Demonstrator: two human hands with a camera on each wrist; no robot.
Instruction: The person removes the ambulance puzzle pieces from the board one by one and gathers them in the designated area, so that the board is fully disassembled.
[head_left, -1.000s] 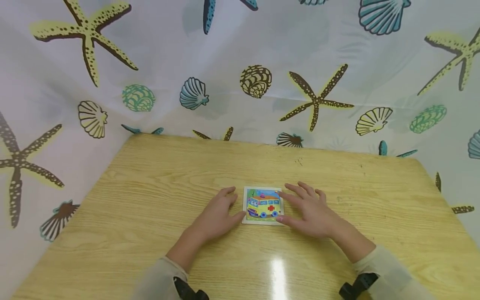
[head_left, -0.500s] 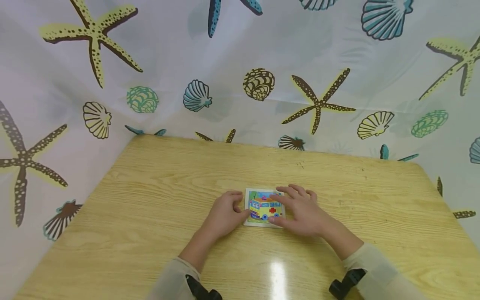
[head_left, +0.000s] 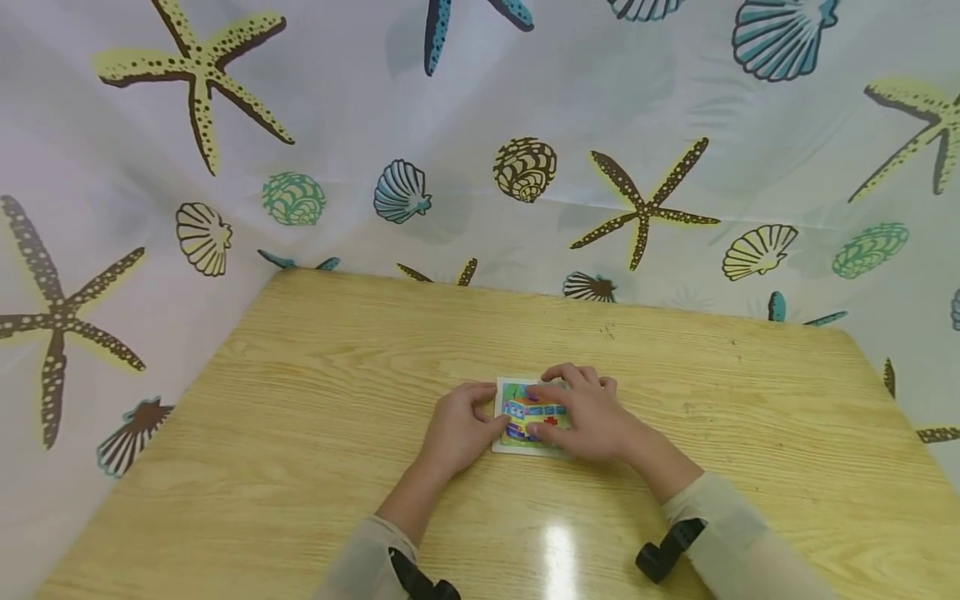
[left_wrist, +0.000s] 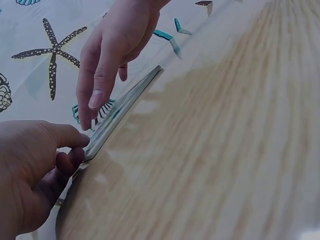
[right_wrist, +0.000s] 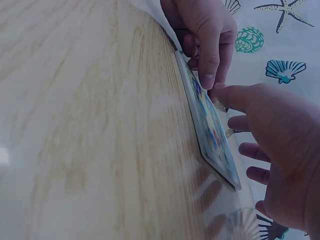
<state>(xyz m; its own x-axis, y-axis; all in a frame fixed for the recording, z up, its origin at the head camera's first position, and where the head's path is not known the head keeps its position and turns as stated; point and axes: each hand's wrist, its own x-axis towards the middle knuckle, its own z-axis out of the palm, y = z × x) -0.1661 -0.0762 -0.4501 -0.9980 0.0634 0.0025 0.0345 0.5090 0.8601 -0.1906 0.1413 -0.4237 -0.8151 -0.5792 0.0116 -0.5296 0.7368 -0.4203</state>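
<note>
- A small, flat picture board, printed with a cartoon ambulance with a red cross, lies on a wood-grain table, between a person's two hands.
- The left hand grips the board's left edge, thumb over the face, other fingers curled at the side; how firmly, the pictures do not tell.
- The right hand is over the board's right part, fingers spread and slightly bent, thumb and forefinger well apart. Whether any fingertip touches is unclear.
- The board looks thin, light and stiff. Its face seems smooth, so fingers may slide on it; the opposite side edges look like the surest hold.
- A pale rim borders the picture. Whether it is a shallow tray holding separate pieces cannot be told; if so, tilting could spill them.
</note>
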